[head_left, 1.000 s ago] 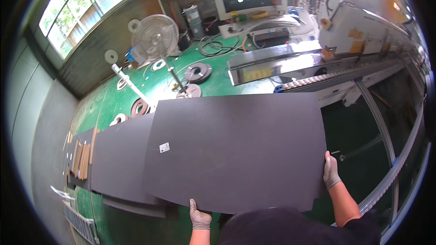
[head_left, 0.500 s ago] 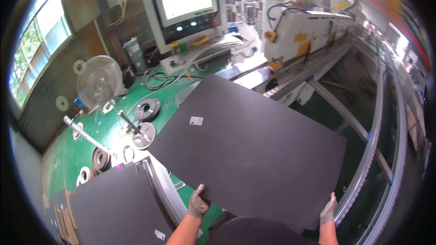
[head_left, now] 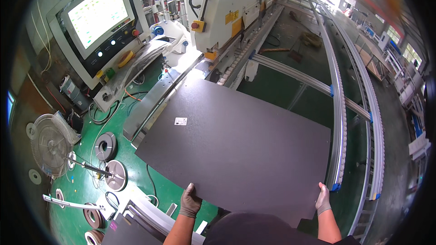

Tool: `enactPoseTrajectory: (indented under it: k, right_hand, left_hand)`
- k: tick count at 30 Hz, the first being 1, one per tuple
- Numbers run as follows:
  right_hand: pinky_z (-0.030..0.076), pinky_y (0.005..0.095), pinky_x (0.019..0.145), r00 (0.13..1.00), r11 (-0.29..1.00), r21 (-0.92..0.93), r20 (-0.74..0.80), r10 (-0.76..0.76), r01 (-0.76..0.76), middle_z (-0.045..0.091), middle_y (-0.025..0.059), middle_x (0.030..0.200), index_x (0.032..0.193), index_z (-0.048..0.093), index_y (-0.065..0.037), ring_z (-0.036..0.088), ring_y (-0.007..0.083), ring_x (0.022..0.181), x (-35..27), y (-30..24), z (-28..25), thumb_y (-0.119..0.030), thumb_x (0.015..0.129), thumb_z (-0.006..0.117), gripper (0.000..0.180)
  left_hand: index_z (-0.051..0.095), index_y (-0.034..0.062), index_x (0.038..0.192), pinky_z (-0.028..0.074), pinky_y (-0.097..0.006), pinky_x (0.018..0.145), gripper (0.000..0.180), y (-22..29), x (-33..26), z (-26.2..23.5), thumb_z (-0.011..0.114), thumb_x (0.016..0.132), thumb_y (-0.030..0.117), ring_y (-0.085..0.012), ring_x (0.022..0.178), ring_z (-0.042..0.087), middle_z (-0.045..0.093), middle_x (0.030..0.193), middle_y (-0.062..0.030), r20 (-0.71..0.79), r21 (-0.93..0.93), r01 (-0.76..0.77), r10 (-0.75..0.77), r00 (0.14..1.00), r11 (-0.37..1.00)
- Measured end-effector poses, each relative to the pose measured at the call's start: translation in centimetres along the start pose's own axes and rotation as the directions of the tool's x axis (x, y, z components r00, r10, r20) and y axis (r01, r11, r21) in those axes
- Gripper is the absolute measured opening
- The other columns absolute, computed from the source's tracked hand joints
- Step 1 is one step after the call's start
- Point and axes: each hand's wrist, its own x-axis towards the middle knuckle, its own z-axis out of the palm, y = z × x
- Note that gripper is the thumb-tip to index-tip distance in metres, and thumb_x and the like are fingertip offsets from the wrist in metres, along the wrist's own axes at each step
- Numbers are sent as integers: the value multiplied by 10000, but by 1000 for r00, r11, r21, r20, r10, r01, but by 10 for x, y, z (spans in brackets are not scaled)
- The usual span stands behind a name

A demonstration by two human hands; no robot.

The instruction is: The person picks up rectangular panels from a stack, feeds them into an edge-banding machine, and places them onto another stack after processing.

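Between my two hands I hold a large dark grey panel (head_left: 245,149), a rectangular board with a small white label (head_left: 180,121) near its left side. My left hand (head_left: 190,201), in a grey glove, grips the near edge toward the left corner with the thumb on top. At the right edge, close to the near corner, my gloved right hand (head_left: 323,198) clasps the board with its thumb up. The fingers of both hands are mostly hidden under the panel. The panel's far left part lies over the end of a long machine (head_left: 240,16).
A control screen (head_left: 97,13) stands at the upper left. Metal rails (head_left: 336,109) run along the right. A fan (head_left: 52,145) and rolls of edge strip (head_left: 106,146) are on the green floor at left. Another dark panel (head_left: 131,231) lies at the lower left.
My view has turned right, and the panel now sits nearer the machine's end and rails. Both hands keep their hold on it. The stacked panels have slid toward the lower left of the view.
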Motion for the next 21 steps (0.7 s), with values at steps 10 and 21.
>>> enactPoseTrajectory:
  k: [10, 21]
  right_hand:
    - [440, 331, 574, 987, 941, -300, -52, 149, -158, 660, -46, 929, 1074, 615, -167, 612, 119, 810, -80, 37, 61, -514, 911, 622, 383]
    - [538, 461, 828, 964, 991, 10, -234, 129, -130, 646, 24, 1162, 1246, 569, -163, 639, 233, 1028, -59, 27, 91, -480, 903, 662, 476]
  left_hand:
    - [476, -2, 1301, 494, -426, 961, 430, 58, 49, 16, 527, 1019, 318, -243, 1089, 611, 597, 1215, -116, 133, 318, -176, 140, 981, 932]
    - [421, -36, 1335, 445, -350, 1002, 472, 52, 90, 26, 342, 1080, 352, -233, 1161, 546, 553, 1249, -157, -5, 655, -400, 533, 846, 641]
